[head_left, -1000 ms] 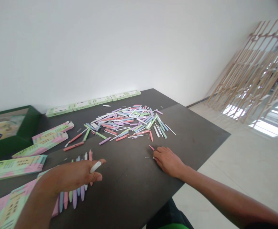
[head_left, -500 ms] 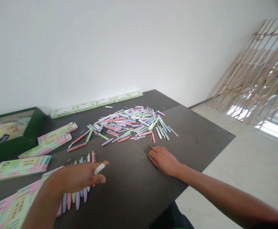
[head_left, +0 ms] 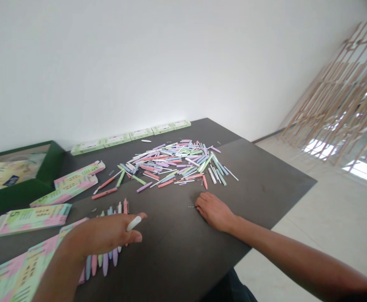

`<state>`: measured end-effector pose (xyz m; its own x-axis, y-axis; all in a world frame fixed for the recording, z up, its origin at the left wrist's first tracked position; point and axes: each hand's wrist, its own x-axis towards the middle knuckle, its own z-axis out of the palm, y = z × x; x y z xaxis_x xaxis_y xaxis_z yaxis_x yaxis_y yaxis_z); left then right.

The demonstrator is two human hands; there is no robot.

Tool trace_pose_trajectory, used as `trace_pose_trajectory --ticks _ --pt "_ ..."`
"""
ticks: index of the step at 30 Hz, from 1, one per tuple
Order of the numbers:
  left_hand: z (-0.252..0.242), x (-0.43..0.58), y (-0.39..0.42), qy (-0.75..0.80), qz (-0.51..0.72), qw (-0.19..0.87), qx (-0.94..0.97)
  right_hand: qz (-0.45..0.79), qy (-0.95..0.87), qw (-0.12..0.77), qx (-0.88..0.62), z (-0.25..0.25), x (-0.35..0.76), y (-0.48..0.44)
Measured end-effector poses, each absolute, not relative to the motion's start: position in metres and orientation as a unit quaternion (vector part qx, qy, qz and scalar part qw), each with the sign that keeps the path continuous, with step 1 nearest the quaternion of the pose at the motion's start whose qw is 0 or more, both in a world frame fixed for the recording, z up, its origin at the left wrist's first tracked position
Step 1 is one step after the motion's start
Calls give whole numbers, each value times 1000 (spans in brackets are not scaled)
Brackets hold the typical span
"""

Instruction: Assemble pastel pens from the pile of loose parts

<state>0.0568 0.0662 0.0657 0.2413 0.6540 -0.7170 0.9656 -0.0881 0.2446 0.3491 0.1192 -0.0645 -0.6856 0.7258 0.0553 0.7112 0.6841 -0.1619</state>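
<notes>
My left hand (head_left: 115, 232) hovers over a row of assembled pens (head_left: 105, 263) in several pastel colours, partly covering them. Its fingers are closed around a white pen barrel (head_left: 134, 223) that sticks out beside the thumb. My right hand (head_left: 214, 211) rests on the dark tabletop, fingers curled down against the surface. A thin, small metallic-looking piece (head_left: 191, 206) pokes out by its fingertips; its kind is too small to tell, and what lies under the fingers is hidden. Beyond the right hand spreads a pile of loose pen parts (head_left: 173, 161) in pink, purple, green, blue and white.
Flat printed pen packets (head_left: 30, 219) lie at the left, with more stacked packets (head_left: 22, 268) nearer me. A green box (head_left: 53, 167) holding packaging stands behind them. Green cartons (head_left: 117, 139) line the wall side. The table's right edge (head_left: 296, 199) drops to the floor; wooden racks lean beyond.
The view has shifted slightly, so the table appears a little further right. My right hand has slid slightly left towards the thin piece. My left hand keeps the white barrel in place.
</notes>
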Motion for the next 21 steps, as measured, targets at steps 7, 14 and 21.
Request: trace_pose_trajectory --ticks 7,14,21 --pt "73 65 65 574 -229 344 706 86 -912 69 -396 -58 352 117" --pt "72 63 65 579 -224 338 707 53 -898 48 -435 -51 368 109" --pt "68 60 63 573 -215 327 720 5 -913 13 -408 -54 355 115"
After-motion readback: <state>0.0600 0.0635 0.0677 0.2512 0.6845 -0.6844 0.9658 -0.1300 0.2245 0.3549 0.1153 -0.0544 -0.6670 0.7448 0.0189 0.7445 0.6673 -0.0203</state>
